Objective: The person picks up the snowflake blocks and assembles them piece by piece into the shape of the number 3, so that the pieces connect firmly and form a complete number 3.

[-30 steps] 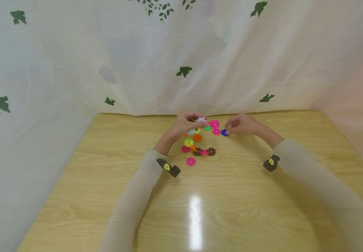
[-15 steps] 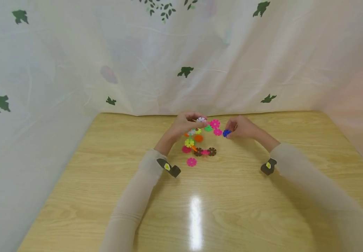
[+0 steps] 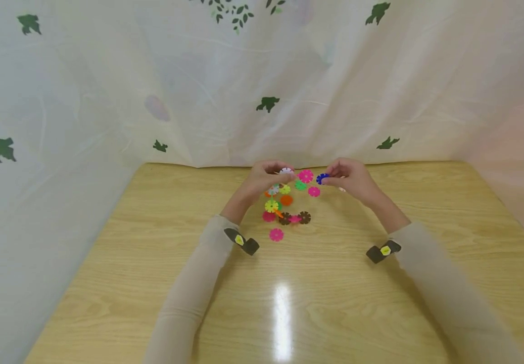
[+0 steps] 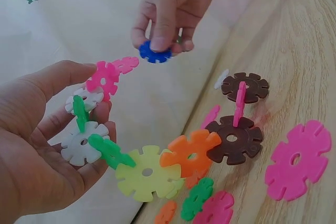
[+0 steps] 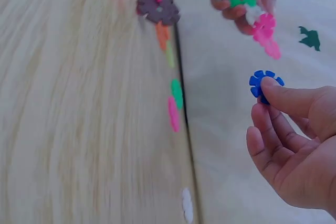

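Note:
My left hand (image 3: 264, 183) grips a chain of notched plastic flower discs near its upper end. In the left wrist view, that end has two linked pink discs (image 4: 102, 80), then white discs (image 4: 84, 142) and green discs (image 4: 111, 151). Farther down come a yellow disc (image 4: 147, 173), an orange disc (image 4: 190, 153) and brown discs (image 4: 234, 139) joined by a pink one. My right hand (image 3: 353, 181) pinches a blue disc (image 5: 266, 84) between thumb and fingers. The blue disc is held up close to the free pink end; the right wrist view shows a gap between them.
Loose discs lie on the wooden table (image 3: 189, 283): a pink disc (image 3: 276, 234) in front, a green disc (image 5: 177, 94) and a white disc (image 5: 187, 205) near the far edge. A pale curtain (image 3: 216, 121) with green bird shapes hangs behind.
My right hand has picked up the blue disc from the table and raised it toward the chain's pink end. My left hand has shifted slightly left with the chain.

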`<state>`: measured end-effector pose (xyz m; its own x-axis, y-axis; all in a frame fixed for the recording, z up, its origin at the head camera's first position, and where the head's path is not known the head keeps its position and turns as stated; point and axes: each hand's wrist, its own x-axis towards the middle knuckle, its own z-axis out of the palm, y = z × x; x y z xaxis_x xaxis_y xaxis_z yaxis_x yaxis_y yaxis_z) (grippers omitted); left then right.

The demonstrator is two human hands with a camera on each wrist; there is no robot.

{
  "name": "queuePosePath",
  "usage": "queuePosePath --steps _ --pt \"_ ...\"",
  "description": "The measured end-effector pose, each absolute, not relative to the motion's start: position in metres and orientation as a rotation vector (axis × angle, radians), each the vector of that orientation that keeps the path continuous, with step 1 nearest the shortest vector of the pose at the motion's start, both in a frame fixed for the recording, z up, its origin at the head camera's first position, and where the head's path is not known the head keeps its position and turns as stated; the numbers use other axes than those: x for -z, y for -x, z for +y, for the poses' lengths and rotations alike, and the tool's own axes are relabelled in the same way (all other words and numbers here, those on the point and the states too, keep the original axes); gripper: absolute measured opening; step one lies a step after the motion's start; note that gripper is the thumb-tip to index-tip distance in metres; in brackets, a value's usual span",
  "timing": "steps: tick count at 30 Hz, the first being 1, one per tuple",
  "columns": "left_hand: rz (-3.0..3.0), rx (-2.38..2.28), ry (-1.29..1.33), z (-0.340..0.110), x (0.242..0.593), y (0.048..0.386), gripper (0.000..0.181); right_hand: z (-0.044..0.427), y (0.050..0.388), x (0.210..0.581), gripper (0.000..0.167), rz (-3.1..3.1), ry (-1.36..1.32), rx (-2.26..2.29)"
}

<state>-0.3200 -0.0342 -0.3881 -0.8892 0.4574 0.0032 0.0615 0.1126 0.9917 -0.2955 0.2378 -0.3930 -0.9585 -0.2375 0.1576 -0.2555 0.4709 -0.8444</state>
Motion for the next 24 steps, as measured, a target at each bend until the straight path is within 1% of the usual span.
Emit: queuePosePath --steps 6,12,18,20,24 --pt "2.076 -1.861 -0.476 -0.034 0.390 0.320 0.018 0.228 0.288 0.388 0.023 -2.552 -0.429 -1.634" --pt "2.071 -1.862 -0.462 -0.034 0.391 0.321 0.019 0.223 0.285 0.392 0.017 -2.452 -0.436 -1.693" --pt "2.060 -1.853 -0.456 -0.034 0.392 0.321 0.020 0.219 0.286 0.396 0.014 -2.420 -0.473 -1.640" --pt "2.049 -1.854 -0.455 -0.033 0.392 0.322 0.021 0.216 0.281 0.389 0.013 -2.429 -0.481 -1.612" --pt "2.018 -1.853 -0.460 -0.032 0.391 0.321 0.018 0.213 0.281 0.388 0.011 -2.434 -0.494 -1.600"
